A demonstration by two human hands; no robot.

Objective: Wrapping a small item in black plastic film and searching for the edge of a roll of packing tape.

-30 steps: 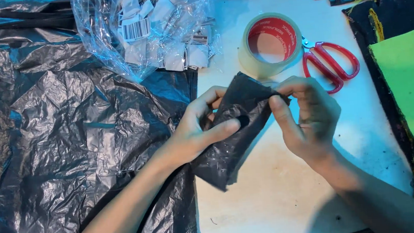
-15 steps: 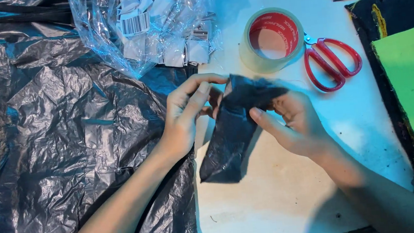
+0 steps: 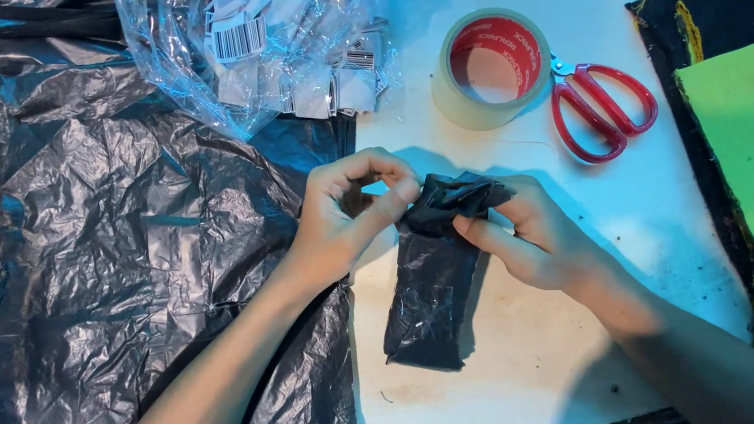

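Black parcel (image 3: 433,275) hides its contents; both hands grip.

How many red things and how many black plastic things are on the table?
Red: 2, the tape roll's core and the scissors.
Black plastic: 2, the big sheet and the small parcel that both hands hold at its top, left hand, right hand.
Total: 4.
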